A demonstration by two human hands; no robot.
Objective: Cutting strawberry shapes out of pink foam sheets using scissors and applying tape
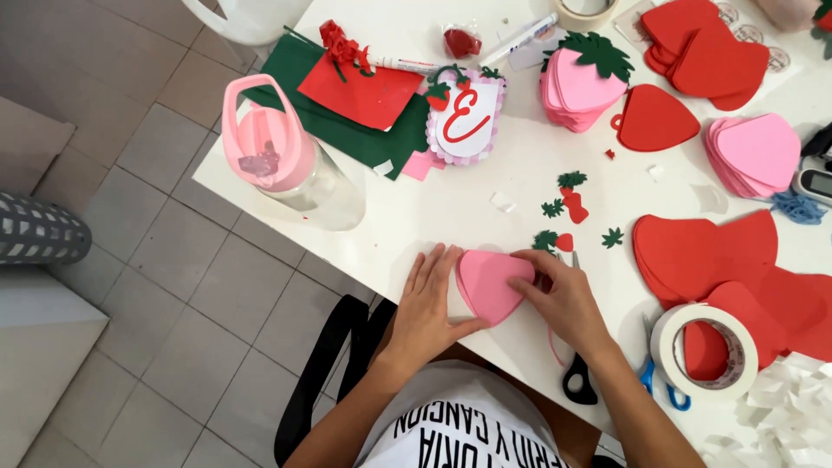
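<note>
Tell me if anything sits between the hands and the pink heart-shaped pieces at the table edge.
Nothing visible does. The left hand lies flat against the pink heart-shaped stack, and the right hand presses on its right side. Black-handled scissors lie partly under the right wrist, not between.
</note>
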